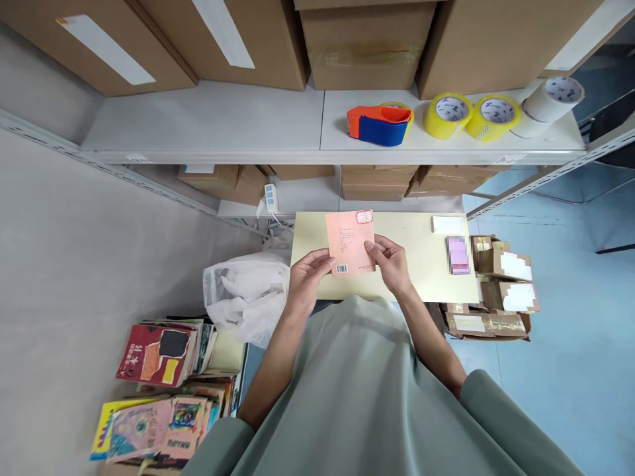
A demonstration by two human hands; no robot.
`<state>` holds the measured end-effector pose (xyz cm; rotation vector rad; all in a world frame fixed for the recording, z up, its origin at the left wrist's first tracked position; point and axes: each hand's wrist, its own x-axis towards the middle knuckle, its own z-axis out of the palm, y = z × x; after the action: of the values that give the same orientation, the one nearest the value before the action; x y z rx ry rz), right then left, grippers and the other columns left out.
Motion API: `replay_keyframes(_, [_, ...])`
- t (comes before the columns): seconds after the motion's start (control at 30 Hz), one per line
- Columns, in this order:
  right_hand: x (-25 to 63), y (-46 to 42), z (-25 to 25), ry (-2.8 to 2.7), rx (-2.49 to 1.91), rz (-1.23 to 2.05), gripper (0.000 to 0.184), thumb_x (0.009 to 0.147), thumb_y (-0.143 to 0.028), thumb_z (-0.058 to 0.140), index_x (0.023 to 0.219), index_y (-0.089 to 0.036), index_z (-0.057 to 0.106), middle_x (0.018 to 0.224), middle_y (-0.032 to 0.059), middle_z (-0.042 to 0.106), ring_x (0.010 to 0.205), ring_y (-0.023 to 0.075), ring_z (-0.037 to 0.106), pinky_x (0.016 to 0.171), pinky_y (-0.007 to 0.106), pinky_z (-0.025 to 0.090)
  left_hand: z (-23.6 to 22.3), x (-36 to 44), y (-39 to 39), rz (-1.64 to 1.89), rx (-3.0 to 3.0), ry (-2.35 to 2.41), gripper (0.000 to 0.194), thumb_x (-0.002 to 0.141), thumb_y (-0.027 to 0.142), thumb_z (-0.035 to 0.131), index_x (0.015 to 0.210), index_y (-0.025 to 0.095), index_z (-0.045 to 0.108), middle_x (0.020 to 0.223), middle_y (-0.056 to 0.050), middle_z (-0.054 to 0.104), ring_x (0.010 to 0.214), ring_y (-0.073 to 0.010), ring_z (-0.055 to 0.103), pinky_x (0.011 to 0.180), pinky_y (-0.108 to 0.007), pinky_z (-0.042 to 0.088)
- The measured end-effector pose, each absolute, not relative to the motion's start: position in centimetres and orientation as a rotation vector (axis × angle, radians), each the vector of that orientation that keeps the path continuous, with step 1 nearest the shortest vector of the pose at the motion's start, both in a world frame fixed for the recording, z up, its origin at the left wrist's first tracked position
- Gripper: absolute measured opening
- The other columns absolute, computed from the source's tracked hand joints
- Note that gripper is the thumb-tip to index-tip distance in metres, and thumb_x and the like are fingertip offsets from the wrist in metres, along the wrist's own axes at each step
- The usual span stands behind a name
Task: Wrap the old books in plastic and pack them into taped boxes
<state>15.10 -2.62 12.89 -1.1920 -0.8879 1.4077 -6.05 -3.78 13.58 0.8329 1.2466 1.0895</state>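
Gripping the book (351, 239) by its sides with left hand (306, 277) and right hand (393, 266) — up over the desk (431, 281), on thumbs and fingers! Could slip from too light a pinch, or bend from uneven pull — could drop near the bag (245, 297) if released too far left.

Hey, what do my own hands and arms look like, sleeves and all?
Your left hand and right hand are bare: no gloves, rings or watch that I can see. Loose grey-green sleeves, matching your top, end near the elbows.
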Motion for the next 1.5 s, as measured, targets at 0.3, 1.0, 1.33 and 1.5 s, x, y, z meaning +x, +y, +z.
replay_keyframes(0.3, [15.5,-3.0,11.2,-0.987,-1.281,1.263,0.056,0.091,-0.073,0.084,0.123,-0.026,0.083,0.121,0.0092,0.085,0.113,0.0293,0.080,0.089,0.041,0.071,14.1,-5.4,-4.4,1.151,0.954,1.358,0.045,0.083,0.052,0.096,0.115,0.020,0.088,0.117,-0.011,0.088,0.110,-0.0341,0.085,0.095,-0.047,0.072])
replay_keyframes(1.0, [17.8,-3.9,11.2,-1.014,-1.082,1.618,0.061,0.087,-0.072,0.089,0.125,-0.024,0.086,0.099,0.0036,0.087,0.084,0.0222,0.079,0.081,0.038,0.069,13.3,-6.9,-4.5,1.143,0.999,1.389,0.064,0.076,0.052,0.100,0.128,0.021,0.082,0.115,-0.010,0.087,0.104,-0.0265,0.081,0.092,-0.037,0.065])
replay_keyframes(1.33, [17.7,-4.4,11.3,-1.056,-1.032,1.602,0.062,0.087,-0.070,0.091,0.125,-0.026,0.072,0.088,-0.0005,0.085,0.070,0.0184,0.072,0.074,0.035,0.064,14.1,-7.3,-5.1,1.097,0.912,1.302,0.064,0.066,0.046,0.106,0.122,0.020,0.086,0.096,-0.006,0.085,0.090,-0.0211,0.078,0.086,-0.033,0.062])
replay_keyframes(1.5, [17.5,-4.9,12.7,-1.157,-0.965,1.499,0.047,0.097,-0.065,0.085,0.117,-0.030,0.062,0.098,0.0015,0.087,0.085,0.0222,0.080,0.085,0.038,0.066,14.4,-7.6,-6.0,1.191,1.118,1.309,0.045,0.077,0.045,0.099,0.114,0.022,0.086,0.096,-0.004,0.084,0.079,-0.0170,0.074,0.079,-0.031,0.061])
